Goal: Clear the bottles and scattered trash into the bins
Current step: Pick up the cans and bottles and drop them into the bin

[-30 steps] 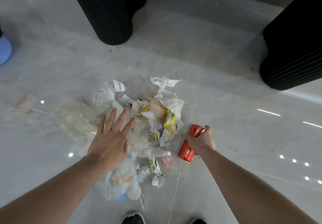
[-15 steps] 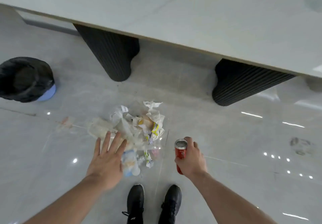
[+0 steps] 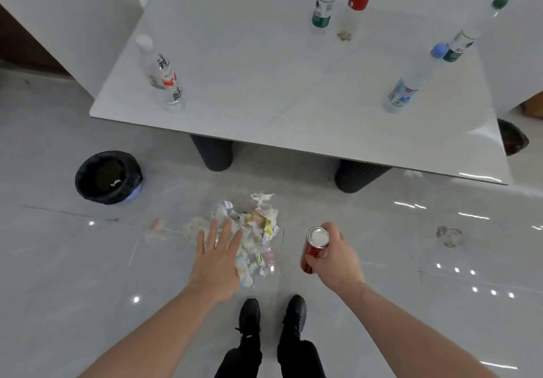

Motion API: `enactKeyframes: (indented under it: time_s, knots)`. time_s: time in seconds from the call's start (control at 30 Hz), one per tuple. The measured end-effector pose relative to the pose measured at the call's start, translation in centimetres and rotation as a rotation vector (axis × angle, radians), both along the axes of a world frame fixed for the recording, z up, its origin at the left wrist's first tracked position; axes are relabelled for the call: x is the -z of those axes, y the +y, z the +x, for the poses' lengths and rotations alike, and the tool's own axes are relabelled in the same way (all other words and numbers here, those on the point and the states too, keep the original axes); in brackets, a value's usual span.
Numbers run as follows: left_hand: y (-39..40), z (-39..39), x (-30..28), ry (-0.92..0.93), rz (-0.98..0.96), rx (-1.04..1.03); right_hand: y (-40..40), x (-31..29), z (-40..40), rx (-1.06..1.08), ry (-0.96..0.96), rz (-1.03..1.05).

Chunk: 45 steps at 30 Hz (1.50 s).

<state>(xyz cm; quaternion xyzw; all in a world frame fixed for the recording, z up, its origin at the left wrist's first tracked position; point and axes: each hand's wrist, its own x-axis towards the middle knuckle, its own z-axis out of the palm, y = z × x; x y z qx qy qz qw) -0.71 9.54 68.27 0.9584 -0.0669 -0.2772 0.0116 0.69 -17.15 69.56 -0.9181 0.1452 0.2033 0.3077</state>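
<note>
My right hand (image 3: 335, 257) grips a red drink can (image 3: 313, 248) upright, above the floor. My left hand (image 3: 216, 260) is spread flat with straight fingers over the near left side of a heap of wrappers and paper trash (image 3: 258, 228) on the floor. A black-lined bin (image 3: 107, 176) stands to the left of the heap. Several plastic bottles stand on the white table (image 3: 264, 84): one at the left (image 3: 161, 75), two at the back (image 3: 323, 4) (image 3: 354, 10), two at the right (image 3: 411, 84) (image 3: 470, 34).
Two dark ribbed table legs (image 3: 213, 153) (image 3: 357, 175) stand just beyond the trash heap. A second dark bin (image 3: 512, 136) peeks out behind the table's right corner. My black shoes (image 3: 271, 316) are right below the heap. A smudge (image 3: 449, 235) marks the floor at right.
I have stood up, so the view has risen from floor level to above the table. The can came up with my right hand and turned upright. My left hand stays open.
</note>
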Motion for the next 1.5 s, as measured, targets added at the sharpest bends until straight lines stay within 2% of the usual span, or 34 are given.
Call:
enactKeyframes:
  time_s: [0.3, 0.43, 0.53, 0.8, 0.97, 1.1, 1.5]
  knots:
    - [0.9, -1.5, -5.0, -0.068, -0.013, 0.049, -0.3, -6.2, -3.9, 0.11, -0.119, -0.023]
    - [0.1, -0.7, -5.9, -0.095, -0.024, 0.063, -1.2, -6.5, -4.4, 0.186, -0.132, 0.033]
    - [-0.9, -0.3, -6.2, -0.095, 0.003, 0.083, -2.2, -6.1, -4.5, 0.33, -0.112, 0.102]
    - [-5.6, 1.2, -6.7, -0.094, 0.033, 0.07, -7.8, -6.0, -2.1, 0.663, 0.047, 0.388]
    - [-10.2, 3.0, -7.8, -0.135, 0.065, 0.065, -12.8, -6.3, -0.3, 0.898, 0.231, 0.761]
    - [-13.6, 4.3, -8.8, -0.176, 0.083, 0.038, -16.9, -6.7, 0.7, 0.934, 0.303, 0.922]
    - [-22.6, 8.8, -12.7, -0.28, 0.092, 0.059, -25.0, -9.3, 3.7, 0.998, 0.319, 1.204]
